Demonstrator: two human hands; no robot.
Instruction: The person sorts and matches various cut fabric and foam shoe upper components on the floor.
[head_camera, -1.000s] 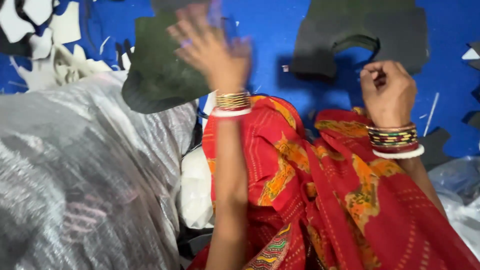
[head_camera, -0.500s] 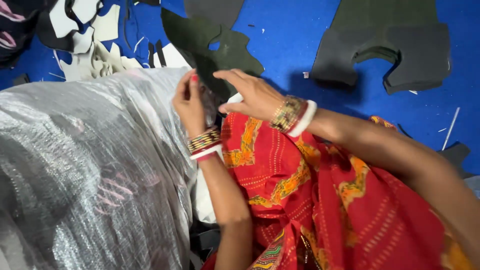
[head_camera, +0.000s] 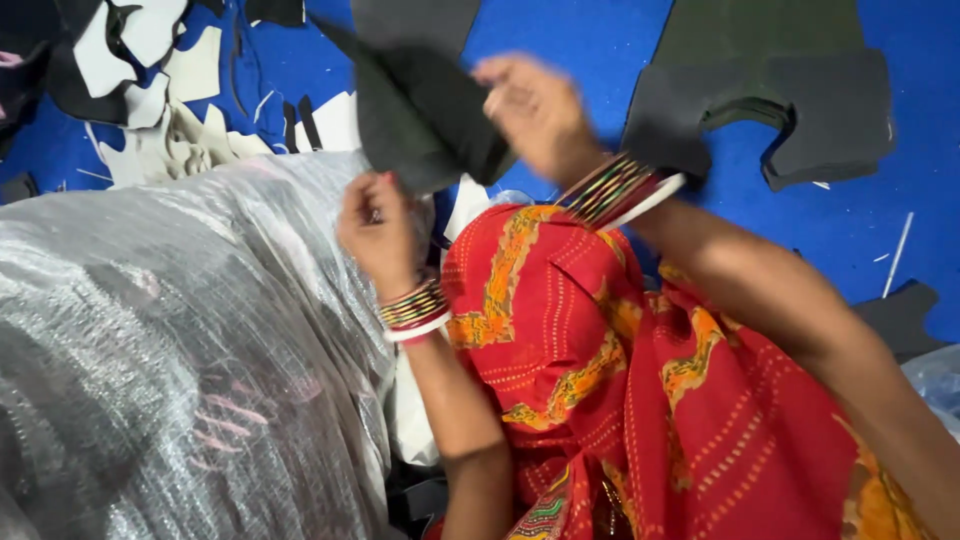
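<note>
My right hand (head_camera: 535, 110), blurred by motion, grips a dark green-black foam cut-out piece (head_camera: 420, 110) and holds it up over the blue floor. Lower down, my left hand (head_camera: 378, 232) is curled at the edge of a big clear plastic sack (head_camera: 170, 330), fingers bent against the plastic just under the dark piece. Whether it pinches the plastic is unclear. Both wrists carry stacked coloured bangles. A red and orange patterned cloth (head_camera: 620, 380) covers my knees beneath both arms.
A stack of dark foam cut-outs (head_camera: 770, 100) lies on the blue mat (head_camera: 900, 220) at upper right. White and black offcut scraps (head_camera: 140, 70) are scattered at upper left. Another dark scrap (head_camera: 905, 315) lies at the right edge.
My right hand has reached across from the right, taken the dark foam piece and lifted it up. My left hand dropped from the raised piece to the edge of the plastic sack.
</note>
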